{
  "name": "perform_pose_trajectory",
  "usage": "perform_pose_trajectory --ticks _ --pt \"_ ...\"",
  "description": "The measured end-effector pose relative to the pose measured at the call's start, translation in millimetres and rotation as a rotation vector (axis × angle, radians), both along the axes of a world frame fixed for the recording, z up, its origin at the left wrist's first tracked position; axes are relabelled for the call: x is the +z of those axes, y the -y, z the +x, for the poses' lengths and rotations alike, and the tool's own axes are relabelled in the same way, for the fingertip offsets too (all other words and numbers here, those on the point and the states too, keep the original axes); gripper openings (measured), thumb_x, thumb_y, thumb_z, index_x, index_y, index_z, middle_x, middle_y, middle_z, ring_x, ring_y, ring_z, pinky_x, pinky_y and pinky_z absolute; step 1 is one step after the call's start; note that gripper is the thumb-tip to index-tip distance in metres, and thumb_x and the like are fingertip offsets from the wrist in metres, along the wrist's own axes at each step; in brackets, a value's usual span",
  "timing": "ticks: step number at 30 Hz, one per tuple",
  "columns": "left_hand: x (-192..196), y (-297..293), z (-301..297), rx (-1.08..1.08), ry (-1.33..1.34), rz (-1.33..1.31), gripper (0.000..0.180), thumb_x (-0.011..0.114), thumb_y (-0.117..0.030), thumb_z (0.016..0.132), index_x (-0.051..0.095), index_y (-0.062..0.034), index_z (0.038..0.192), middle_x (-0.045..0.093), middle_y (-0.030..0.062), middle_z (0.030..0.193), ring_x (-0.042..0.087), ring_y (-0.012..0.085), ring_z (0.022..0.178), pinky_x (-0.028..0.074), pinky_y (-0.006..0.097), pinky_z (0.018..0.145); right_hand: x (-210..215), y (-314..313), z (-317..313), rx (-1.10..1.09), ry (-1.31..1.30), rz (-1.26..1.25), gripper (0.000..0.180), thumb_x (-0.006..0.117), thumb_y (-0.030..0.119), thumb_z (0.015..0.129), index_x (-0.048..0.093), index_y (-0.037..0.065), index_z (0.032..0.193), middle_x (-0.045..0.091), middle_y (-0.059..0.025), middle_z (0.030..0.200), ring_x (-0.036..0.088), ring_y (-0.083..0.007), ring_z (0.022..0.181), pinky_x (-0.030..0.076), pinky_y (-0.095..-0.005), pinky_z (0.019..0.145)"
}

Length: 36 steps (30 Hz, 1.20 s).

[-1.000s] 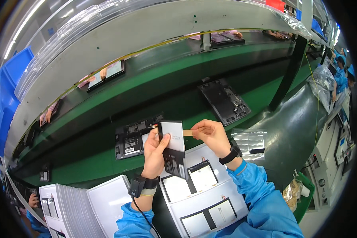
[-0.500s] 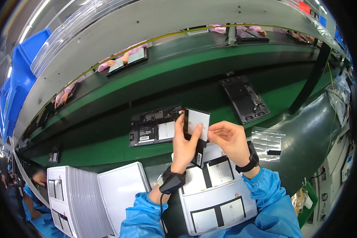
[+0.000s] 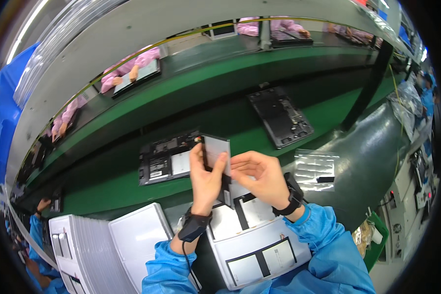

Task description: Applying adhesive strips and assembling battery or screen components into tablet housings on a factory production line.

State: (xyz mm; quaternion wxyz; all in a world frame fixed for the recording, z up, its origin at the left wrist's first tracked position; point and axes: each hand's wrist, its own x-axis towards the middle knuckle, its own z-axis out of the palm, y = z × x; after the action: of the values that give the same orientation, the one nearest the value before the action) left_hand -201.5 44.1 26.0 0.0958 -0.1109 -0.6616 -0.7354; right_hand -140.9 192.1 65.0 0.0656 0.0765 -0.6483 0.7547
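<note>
My left hand (image 3: 205, 179) grips a flat battery pack (image 3: 215, 151) with white and black panels, thumb on its white face. The pack is tilted up above a white tray. At its right edge, the thumb and forefinger of my right hand (image 3: 261, 177) pinch together; whether they hold the edge or a thin film on it is hard to see. Behind my left hand lies an opened device chassis (image 3: 155, 164), a white-panelled battery visible inside. Below my hands, the white tray (image 3: 299, 252) carries more battery packs (image 3: 263, 263) with white panels and black strips.
A stack of white trays (image 3: 90, 250) stands at the left, another white tray (image 3: 139, 235) leaning beside it. A second opened chassis (image 3: 281, 117) lies on the green bench. A clear plastic sheet (image 3: 316, 169) lies right of my hands. Co-workers in pink sleeves (image 3: 132, 63) work across the bench.
The view has shifted, so the bench things appear further left. The battery pack has been turned more edge-on, with both my hands still at it.
</note>
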Motion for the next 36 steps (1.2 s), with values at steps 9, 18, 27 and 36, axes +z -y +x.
perform_pose_trajectory --ticks 9,18,27,36 --pt "-4 5 5 -0.063 -0.077 -0.144 0.081 0.078 -0.006 0.086 0.031 0.003 0.151 0.051 0.0175 0.141 0.05 0.0255 0.131 0.038 0.037 0.114 3 0 2 -0.026 0.046 0.046 0.016 0.074 -0.005 0.089 0.07 -0.005 0.105 0.075 -0.0108 0.099 0.073 -0.0159 0.094 0.059 -0.0292 0.088" --pt "26 10 0 -0.268 0.063 0.404 0.083 0.046 -0.063 0.101 0.031 -0.0009 0.154 0.047 0.021 0.147 0.051 0.0352 0.136 0.039 0.049 0.117 -2 -20 -14 -0.274 -0.122 0.142 0.015 0.07 -0.007 0.087 0.068 -0.005 0.102 0.073 -0.0077 0.095 0.072 -0.0135 0.088 0.059 -0.0274 0.081" --pt "9 1 1 -0.143 -0.131 0.33 0.088 0.049 -0.064 0.1 0.028 0.0027 0.154 0.049 0.0209 0.142 0.052 0.0347 0.133 0.039 0.049 0.118 9 34 30 -0.313 -0.466 0.54 0.017 0.072 0.001 0.083 0.071 0.003 0.099 0.066 -0.0099 0.086 0.071 -0.0233 0.073 0.058 -0.0324 0.066" --pt "25 10 -8 -0.297 0.029 0.564 0.091 0.032 -0.075 0.098 0.034 -0.0017 0.151 0.043 0.0194 0.15 0.044 0.0369 0.14 0.033 0.054 0.121 14 -6 -2 -0.57 -0.487 0.531 0.019 0.073 -0.009 0.075 0.071 0.0 0.092 0.068 -0.009 0.085 0.071 -0.0176 0.071 0.056 -0.0284 0.064"
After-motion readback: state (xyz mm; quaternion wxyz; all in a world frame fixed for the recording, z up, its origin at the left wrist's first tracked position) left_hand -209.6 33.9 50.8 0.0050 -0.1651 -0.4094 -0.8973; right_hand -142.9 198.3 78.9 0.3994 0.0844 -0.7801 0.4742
